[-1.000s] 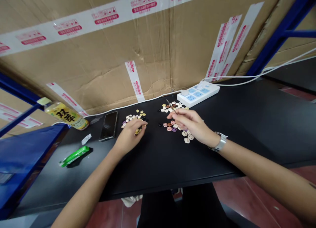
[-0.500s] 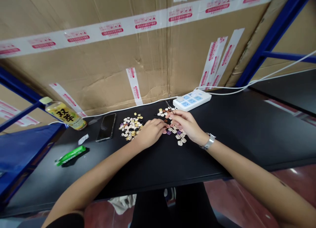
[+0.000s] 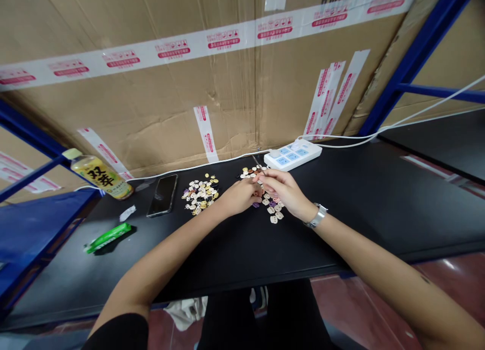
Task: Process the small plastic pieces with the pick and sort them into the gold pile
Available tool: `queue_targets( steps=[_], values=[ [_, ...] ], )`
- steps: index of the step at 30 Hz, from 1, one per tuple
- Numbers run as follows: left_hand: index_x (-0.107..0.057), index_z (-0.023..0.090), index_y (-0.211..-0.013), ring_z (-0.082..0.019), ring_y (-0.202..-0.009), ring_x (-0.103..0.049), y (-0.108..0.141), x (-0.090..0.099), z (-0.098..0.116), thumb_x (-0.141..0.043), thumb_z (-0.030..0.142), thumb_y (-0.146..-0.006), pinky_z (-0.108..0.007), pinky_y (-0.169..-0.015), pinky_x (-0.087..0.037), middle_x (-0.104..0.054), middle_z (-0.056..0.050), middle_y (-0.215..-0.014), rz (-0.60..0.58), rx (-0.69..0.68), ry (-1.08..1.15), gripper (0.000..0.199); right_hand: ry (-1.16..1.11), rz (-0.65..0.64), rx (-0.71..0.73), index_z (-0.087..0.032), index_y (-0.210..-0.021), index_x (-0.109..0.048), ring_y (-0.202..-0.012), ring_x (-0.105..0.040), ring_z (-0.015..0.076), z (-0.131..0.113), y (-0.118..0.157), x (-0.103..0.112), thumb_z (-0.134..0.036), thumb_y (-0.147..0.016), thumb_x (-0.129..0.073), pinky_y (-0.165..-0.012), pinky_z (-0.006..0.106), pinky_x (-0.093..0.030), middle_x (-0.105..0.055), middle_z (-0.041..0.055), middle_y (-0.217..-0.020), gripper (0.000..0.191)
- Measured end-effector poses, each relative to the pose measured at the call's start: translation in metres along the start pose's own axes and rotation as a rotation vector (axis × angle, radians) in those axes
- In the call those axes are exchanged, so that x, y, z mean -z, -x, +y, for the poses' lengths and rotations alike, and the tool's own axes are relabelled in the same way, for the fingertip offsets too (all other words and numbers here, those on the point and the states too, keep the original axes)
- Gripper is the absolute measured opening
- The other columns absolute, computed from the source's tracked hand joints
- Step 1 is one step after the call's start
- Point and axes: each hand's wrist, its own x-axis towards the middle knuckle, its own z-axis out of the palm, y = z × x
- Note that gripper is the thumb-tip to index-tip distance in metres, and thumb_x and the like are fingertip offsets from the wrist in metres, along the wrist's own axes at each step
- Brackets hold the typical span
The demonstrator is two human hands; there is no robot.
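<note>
My right hand (image 3: 282,188) is closed on a thin dark stick-like tool (image 3: 257,162), whose far end points up and left. Against its fingertips, my left hand (image 3: 242,194) has its fingers bent together; what they pinch is too small to make out. Small flat pieces in white, pink and purple (image 3: 273,219) lie beneath and beside both hands. More white and yellow pieces (image 3: 248,172) lie just behind the hands. To the left is a separate pile of white, yellow and black pieces (image 3: 200,194).
A white power strip (image 3: 292,155) with cables lies behind my right hand. On the left are a phone (image 3: 162,195), a yellow drink bottle (image 3: 100,176), a green packet (image 3: 109,238) and a scrap of paper (image 3: 128,213). Cardboard (image 3: 166,97) stands behind the black table (image 3: 364,198).
My left hand has moved right and slightly up from the pieces to meet my right fingertips. My right hand still holds the tool in nearly the same place.
</note>
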Motion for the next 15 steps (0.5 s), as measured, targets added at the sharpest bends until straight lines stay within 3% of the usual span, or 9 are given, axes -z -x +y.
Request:
queue_targets(
  steps=[4, 7, 9, 15],
  values=[
    [-0.062, 0.015, -0.092, -0.021, -0.087, -0.067, 0.001, 0.002, -0.001, -0.058, 0.017, -0.09, -0.035, -0.082, -0.053, -0.069, -0.009, -0.095, 0.032, 0.026, 0.063, 0.005, 0.014, -0.002, 0.003, -0.015, -0.085, -0.067, -0.048, -0.027, 0.0068, 0.0, -0.001, 0.001, -0.042, -0.082, -0.065, -0.046, 0.025, -0.021, -0.037, -0.0079, -0.055, 0.027],
    [-0.057, 0.016, -0.102, -0.017, -0.081, -0.068, 0.017, 0.009, 0.0, -0.049, 0.023, -0.097, -0.03, -0.075, -0.054, -0.07, -0.006, -0.094, 0.08, 0.044, 0.158, 0.011, 0.042, -0.006, 0.0, -0.016, -0.087, -0.067, -0.049, -0.029, 0.0069, 0.001, -0.001, 0.001, -0.044, -0.083, -0.064, -0.046, 0.025, -0.022, -0.038, -0.0073, -0.057, 0.029],
    [-0.056, 0.018, -0.103, -0.015, -0.08, -0.067, 0.032, 0.014, -0.001, -0.053, 0.028, -0.096, -0.029, -0.076, -0.053, -0.071, -0.004, -0.093, 0.158, 0.06, 0.316, 0.012, 0.068, -0.02, -0.01, -0.016, -0.087, -0.066, -0.049, -0.031, 0.0071, 0.003, 0.0, 0.0, -0.046, -0.083, -0.064, -0.046, 0.025, -0.023, -0.04, -0.0065, -0.059, 0.03],
    [-0.063, 0.017, -0.095, -0.016, -0.086, -0.064, 0.076, 0.013, -0.005, -0.068, 0.031, -0.087, -0.031, -0.079, -0.052, -0.07, -0.006, -0.096, 0.336, 0.112, 0.503, 0.017, 0.178, -0.128, -0.051, -0.016, -0.078, -0.065, -0.053, -0.039, 0.0081, 0.01, 0.008, -0.009, -0.046, -0.084, -0.066, -0.051, 0.025, -0.03, -0.054, -0.0016, -0.067, 0.03]
  ],
)
